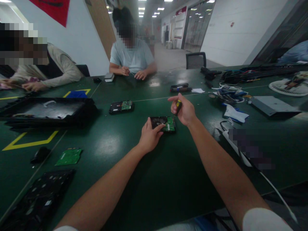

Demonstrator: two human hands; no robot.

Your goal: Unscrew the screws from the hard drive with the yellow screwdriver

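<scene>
Going left to right across the green tabletop (115, 179), we see a black tray (48, 110) near the left edge, with a loose green board (69, 156) and a small dark object (40, 154) nearer us, and a dark panel (38, 199) at the near left corner. Past the tray lies a second drive (121, 106), untouched. At the middle, well clear of every edge, sits the drive (162, 124) with its green circuit board facing up. Our left hand (149, 138) rests on its near left corner, fingers spread and pressing down rather than closed round it. Just right and above, our right hand (183, 110) is clenched round a yellow-and-black screwdriver (178, 106), held over the drive's right end; we cannot see its tip. We judge the drive to be dense, stiff and heavy for its size, its metal sides smooth enough to slide on this glossy surface, and the exposed board the fragile part, so it is best pinned or lifted by the casing edges. Further right lie cables (229, 93), a white cloth (234, 114) and a grey box (273, 106). Two other people work at the far edge.
</scene>
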